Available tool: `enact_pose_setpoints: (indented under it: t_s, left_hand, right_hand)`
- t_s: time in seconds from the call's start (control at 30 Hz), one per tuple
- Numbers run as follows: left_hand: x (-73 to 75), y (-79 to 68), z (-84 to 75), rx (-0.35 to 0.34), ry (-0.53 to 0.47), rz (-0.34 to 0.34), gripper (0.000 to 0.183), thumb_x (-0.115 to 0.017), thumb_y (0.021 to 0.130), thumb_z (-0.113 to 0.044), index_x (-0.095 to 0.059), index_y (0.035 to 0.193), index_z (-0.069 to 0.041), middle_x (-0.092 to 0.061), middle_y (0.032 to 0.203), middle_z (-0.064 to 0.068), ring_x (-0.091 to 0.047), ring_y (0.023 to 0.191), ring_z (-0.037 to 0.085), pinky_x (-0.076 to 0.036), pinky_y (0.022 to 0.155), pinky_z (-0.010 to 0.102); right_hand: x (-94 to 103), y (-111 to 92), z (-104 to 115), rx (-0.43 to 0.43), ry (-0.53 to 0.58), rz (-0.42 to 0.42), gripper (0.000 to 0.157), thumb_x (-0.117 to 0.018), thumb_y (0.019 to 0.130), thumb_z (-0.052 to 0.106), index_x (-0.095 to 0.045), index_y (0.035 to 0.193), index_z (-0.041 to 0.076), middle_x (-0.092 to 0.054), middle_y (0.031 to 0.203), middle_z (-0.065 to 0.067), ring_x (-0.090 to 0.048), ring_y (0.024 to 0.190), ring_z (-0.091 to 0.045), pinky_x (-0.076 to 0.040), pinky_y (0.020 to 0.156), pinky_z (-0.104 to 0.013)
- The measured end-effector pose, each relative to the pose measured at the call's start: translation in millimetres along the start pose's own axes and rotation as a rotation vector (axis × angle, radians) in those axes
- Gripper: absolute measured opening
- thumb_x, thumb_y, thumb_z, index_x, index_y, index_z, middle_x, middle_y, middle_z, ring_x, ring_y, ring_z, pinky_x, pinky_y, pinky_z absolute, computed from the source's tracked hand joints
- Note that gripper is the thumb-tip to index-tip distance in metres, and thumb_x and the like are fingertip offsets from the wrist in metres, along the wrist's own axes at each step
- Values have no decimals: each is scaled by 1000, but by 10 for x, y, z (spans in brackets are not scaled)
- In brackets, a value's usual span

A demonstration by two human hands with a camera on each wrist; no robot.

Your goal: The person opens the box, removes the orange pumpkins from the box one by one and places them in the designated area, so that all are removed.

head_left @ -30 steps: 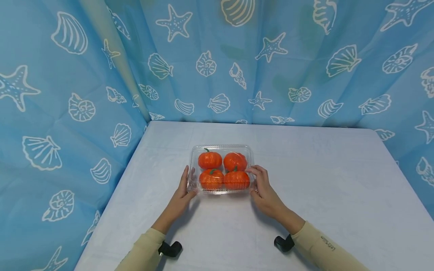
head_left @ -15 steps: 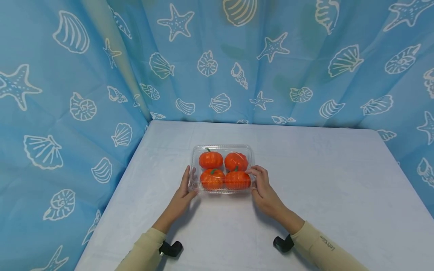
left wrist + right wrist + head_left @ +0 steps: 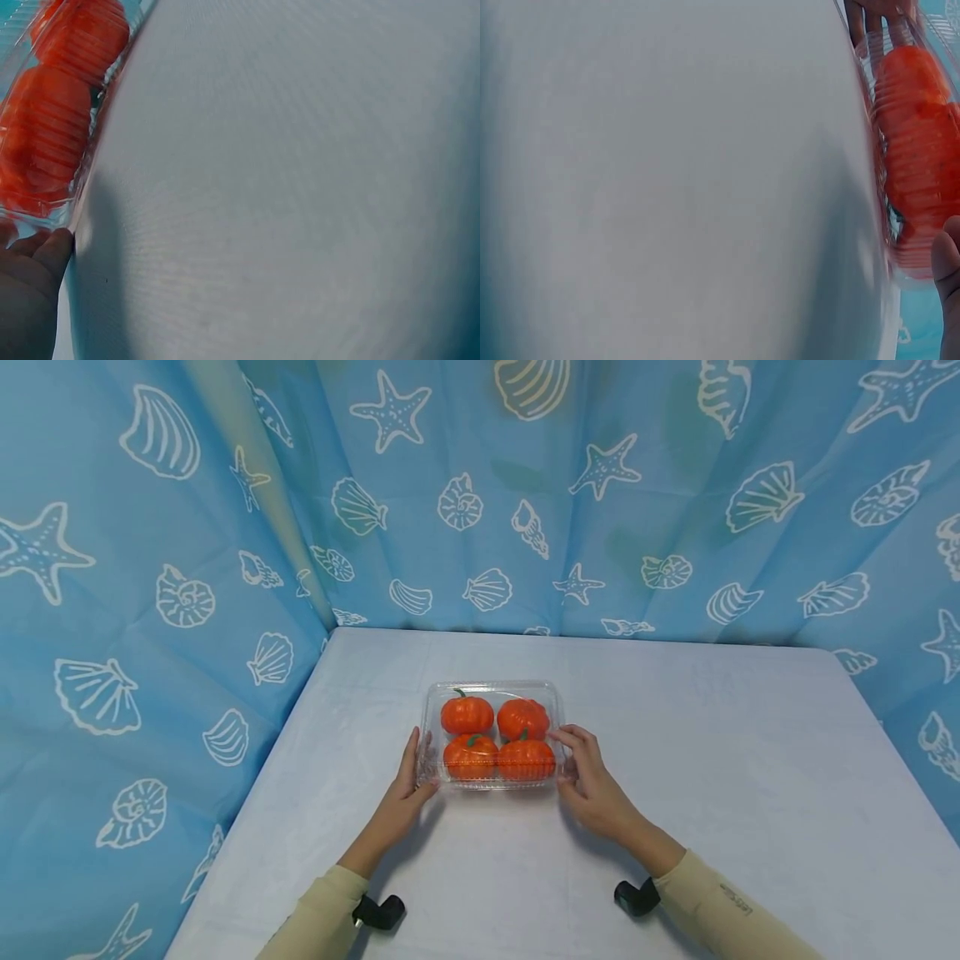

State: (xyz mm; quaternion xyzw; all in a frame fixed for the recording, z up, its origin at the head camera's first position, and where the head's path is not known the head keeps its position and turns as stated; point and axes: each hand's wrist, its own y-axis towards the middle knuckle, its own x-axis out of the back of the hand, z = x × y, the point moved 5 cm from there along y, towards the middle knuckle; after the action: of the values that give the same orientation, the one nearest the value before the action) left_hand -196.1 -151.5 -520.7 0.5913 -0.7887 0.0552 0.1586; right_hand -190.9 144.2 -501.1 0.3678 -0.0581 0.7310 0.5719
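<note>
A clear plastic clamshell box (image 3: 487,785) with its lid down holds several small orange pumpkins (image 3: 467,716) with green stems. The left hand (image 3: 397,802) grips the box's left side, thumb at the front corner and fingers along the wall. On the opposite side, the right hand (image 3: 596,789) has bent fingers at the right edge and its thumb near the front right corner. The left wrist view has the left hand (image 3: 30,292) at the box's lower corner. In the right wrist view, the right thumb (image 3: 946,259) overlaps the box end; its full contact is partly out of frame.
A white-covered table (image 3: 712,752) lies under the box. Behind it and to the left hangs a blue curtain (image 3: 450,585) printed with white shells and starfish. Black wrist cameras (image 3: 380,912) sit at both beige sleeves (image 3: 318,910).
The right hand and forearm have shifted slightly to the right, with its fingertips a little nearer the box's edge. The box and left hand hardly differ.
</note>
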Motion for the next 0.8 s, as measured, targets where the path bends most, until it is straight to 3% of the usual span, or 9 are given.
enact_pose_setpoints:
  t_s: [0.33, 0.6, 0.8]
  left_hand:
    - [10, 4, -9, 13, -12, 9, 85, -53, 103, -4, 5, 164, -13, -6, 170, 17, 3, 156, 33, -3, 124, 57]
    - [34, -9, -7, 28, 3, 10, 83, -55, 103, -6, 3, 163, -4, -7, 169, 18, 2, 156, 36, -3, 123, 58]
    - [48, -28, -5, 22, -12, 10, 82, -55, 103, -5, -1, 164, -9, -9, 170, 16, -3, 156, 35, -6, 124, 55]
  right_hand:
    - [110, -31, -21, 59, 38, 20, 71, -65, 93, 1, -36, 157, 14, -33, 156, -13, -53, 84, -9, -53, 76, -26]
    - [182, -36, -55, 79, 52, 27, 72, -71, 90, 5, -41, 155, 15, -40, 155, -11, -57, 84, -10, -56, 76, -27]
    - [238, -20, -71, 102, 35, 15, 74, -77, 86, 4, -45, 153, 15, -47, 151, -9, -61, 85, -14, -55, 74, -31]
